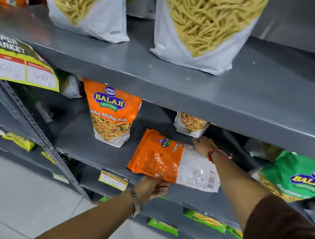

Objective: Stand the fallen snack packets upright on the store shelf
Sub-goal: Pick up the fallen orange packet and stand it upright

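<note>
An orange and white snack packet lies flat on the middle grey shelf, its back side up with a barcode showing. My left hand grips its near lower edge from below. My right hand holds its far upper edge, a red band on the wrist. An identical orange packet stands upright to the left. A third packet stands upright further back, half hidden under the upper shelf.
A green packet leans at the right end of the same shelf. Two large white noodle-snack bags stand on the upper shelf. A yellow price sign hangs at left. Small green and yellow packets fill the lower shelves.
</note>
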A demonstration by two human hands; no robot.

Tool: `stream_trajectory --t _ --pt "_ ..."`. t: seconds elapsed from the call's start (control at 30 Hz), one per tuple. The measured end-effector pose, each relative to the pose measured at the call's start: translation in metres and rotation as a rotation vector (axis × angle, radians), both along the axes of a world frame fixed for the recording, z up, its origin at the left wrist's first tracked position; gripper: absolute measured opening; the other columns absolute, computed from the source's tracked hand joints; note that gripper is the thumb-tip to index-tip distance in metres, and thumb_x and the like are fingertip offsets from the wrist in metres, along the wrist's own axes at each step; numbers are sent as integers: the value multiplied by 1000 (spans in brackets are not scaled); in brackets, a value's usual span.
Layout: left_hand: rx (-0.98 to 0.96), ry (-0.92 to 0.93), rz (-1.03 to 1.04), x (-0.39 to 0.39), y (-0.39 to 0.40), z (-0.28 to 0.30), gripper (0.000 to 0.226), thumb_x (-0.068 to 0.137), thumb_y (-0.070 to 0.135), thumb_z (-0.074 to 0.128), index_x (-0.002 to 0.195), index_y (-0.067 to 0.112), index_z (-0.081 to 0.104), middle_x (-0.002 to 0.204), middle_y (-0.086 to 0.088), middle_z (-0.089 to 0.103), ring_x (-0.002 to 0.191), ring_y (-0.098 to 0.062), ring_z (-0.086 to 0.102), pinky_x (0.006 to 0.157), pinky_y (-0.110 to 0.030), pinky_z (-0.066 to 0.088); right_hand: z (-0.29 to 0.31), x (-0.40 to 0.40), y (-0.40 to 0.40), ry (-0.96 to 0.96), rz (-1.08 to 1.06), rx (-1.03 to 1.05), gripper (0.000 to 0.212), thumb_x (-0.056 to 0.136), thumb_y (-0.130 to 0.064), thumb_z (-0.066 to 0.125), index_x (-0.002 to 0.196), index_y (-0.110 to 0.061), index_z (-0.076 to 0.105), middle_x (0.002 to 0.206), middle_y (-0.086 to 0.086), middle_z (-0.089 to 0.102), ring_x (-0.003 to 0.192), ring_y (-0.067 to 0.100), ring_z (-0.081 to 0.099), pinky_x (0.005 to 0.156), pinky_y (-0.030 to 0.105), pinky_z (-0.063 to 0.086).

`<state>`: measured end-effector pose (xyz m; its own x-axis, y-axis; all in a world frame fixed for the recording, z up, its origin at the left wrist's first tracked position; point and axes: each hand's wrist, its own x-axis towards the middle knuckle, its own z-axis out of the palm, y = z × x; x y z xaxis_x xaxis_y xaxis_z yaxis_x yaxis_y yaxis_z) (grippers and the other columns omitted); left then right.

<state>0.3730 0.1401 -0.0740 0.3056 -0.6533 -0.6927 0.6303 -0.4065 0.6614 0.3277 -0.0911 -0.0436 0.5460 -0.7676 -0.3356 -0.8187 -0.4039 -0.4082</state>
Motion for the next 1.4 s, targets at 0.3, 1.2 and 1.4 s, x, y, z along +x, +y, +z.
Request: stream_trajectory --t 0.3,1.2,1.4 --pt "-174 -108 86 24 5 2 23 95 8 40 115 11 50 98 -8 65 76 -16 66 67 -25 56 19 -28 7 -74 -211 48 16 79 -21 59 72 -10 66 72 6 59 61 21 55 51 23 38" --pt "29 -535 -366 53 -47 43 73 88 62 18 147 18 22 154 -8 28 137 -29 36 108 -38 35 11 -85 50 -920 -710 383 34 96 -35 40 88 -10 63 97 10 66 91 26 64 88 37 51" --pt "35 -207 -548 29 -60 46 81 85 66 13 149 16 10 157 -15 18 143 -34 22 117 -45 21 11 -98 61 -793 -726 308 44 95 -37 42 66 -11 62 66 7 67 56 18 66 66 33 58"
